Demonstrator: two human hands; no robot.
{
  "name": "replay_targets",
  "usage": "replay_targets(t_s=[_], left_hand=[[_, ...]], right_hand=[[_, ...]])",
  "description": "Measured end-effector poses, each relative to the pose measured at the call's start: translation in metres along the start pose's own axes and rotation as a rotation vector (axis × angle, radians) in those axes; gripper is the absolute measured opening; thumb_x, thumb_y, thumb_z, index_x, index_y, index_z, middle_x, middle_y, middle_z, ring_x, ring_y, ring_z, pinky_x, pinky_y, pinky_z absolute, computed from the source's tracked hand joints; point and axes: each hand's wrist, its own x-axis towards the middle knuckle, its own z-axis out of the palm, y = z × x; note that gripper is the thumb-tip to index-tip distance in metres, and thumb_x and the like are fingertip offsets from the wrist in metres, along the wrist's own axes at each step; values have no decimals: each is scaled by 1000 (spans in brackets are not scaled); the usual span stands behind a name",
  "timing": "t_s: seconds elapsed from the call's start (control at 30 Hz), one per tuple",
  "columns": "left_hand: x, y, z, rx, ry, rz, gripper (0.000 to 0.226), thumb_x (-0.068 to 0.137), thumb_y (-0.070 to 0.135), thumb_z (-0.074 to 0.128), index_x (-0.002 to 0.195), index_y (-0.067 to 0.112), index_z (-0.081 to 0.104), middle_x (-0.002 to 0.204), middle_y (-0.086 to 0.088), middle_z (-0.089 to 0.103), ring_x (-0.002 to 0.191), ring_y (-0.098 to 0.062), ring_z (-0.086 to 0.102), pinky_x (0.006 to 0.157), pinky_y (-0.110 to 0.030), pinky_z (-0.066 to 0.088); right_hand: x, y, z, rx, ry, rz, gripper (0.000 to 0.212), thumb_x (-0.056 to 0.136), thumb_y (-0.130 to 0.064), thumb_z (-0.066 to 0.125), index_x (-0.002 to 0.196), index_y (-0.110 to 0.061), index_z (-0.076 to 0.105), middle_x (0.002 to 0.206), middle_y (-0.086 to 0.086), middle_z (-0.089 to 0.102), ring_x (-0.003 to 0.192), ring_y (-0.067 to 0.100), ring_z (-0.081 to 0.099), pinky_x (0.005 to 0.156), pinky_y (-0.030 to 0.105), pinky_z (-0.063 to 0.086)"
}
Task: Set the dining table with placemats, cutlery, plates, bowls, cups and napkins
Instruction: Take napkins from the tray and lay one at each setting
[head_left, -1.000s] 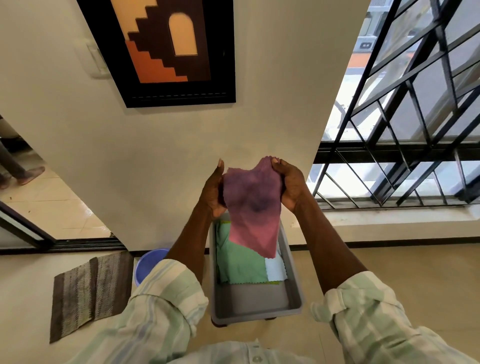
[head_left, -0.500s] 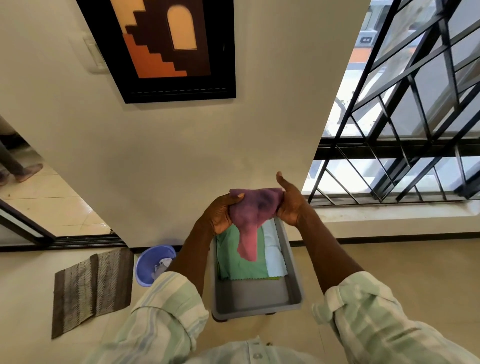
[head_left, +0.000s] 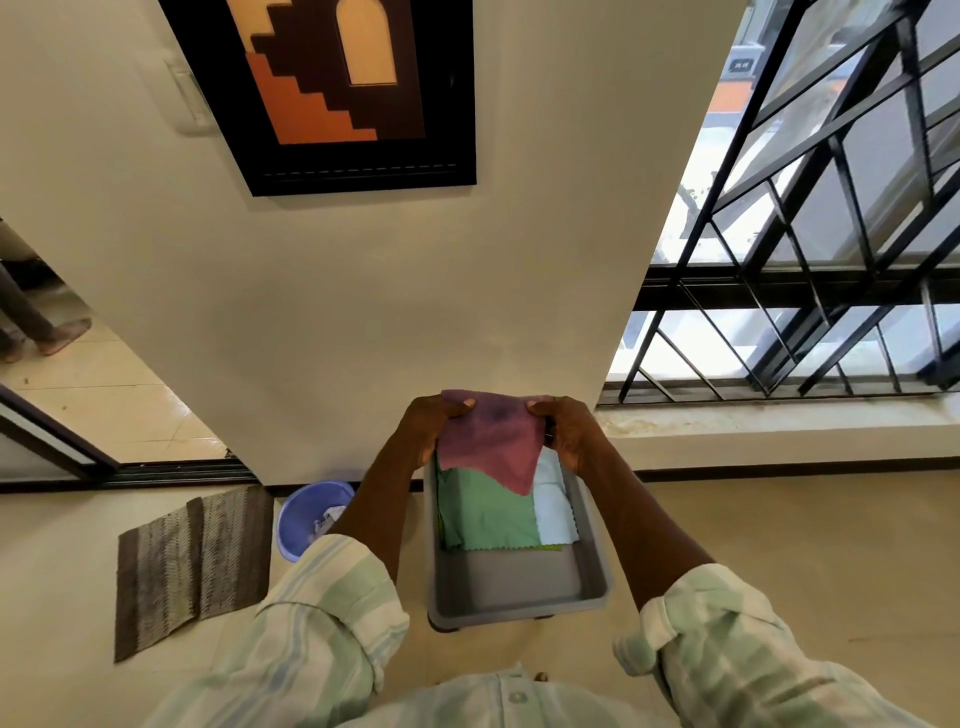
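Both my arms reached forward over a grey tub (head_left: 519, 605) on the floor, sleeves rolled above the wrists. My left hand (head_left: 428, 423) and right hand (head_left: 566, 428) each pinched a top corner of a purple napkin (head_left: 491, 441), thumbs on the near face, fingers curled behind. It hung spread between them, its lower point dangling over a green napkin (head_left: 485, 512) and a white napkin (head_left: 553, 506) lying folded inside the tub.
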Motion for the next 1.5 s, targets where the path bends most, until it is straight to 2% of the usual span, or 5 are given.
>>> replay_targets(t_s=[0.13, 0.7, 1.1, 1.23, 1.5], left_hand=[[5, 0, 0, -7, 87, 5, 20, 75, 9, 80, 89, 4, 66, 86, -13, 67, 77, -25, 62, 67, -29, 51], [3, 6, -1, 65, 50, 147, 42, 71, -23, 59, 108, -4, 66, 88, -12, 67, 77, -21, 64, 61, -20, 55], [3, 14, 0, 149, 125, 303, 19, 78, -10, 68, 97, -7, 70, 79, -8, 67, 65, -5, 63, 57, -11, 47], [7, 17, -2, 168, 127, 309, 9, 81, 0, 70, 88, 5, 71, 84, -7, 68, 77, -13, 63, 77, -27, 50], [1, 33, 0, -14, 2, 211, 11, 95, 22, 59, 90, 12, 62, 83, -5, 64, 77, -20, 55, 69, -32, 47]], right_hand=[[7, 2, -2, -27, 66, -43, 33, 80, -4, 66, 109, -18, 61, 92, 13, 63, 81, 23, 57, 66, 32, 50], [11, -6, -10, -458, 210, -271, 28, 74, 2, 61, 96, -14, 68, 90, 5, 70, 86, 22, 66, 76, 40, 57], [11, -16, -4, -568, 274, -397, 13, 81, -9, 64, 75, -19, 68, 74, 0, 68, 71, 15, 61, 62, 29, 46], [11, -20, -1, -558, 239, -383, 5, 85, -13, 59, 83, -10, 63, 77, 4, 63, 72, 17, 55, 64, 32, 42], [8, -34, 5, -410, 172, -367, 32, 99, -38, 48, 100, -8, 58, 91, 3, 59, 80, 16, 54, 70, 33, 42]])
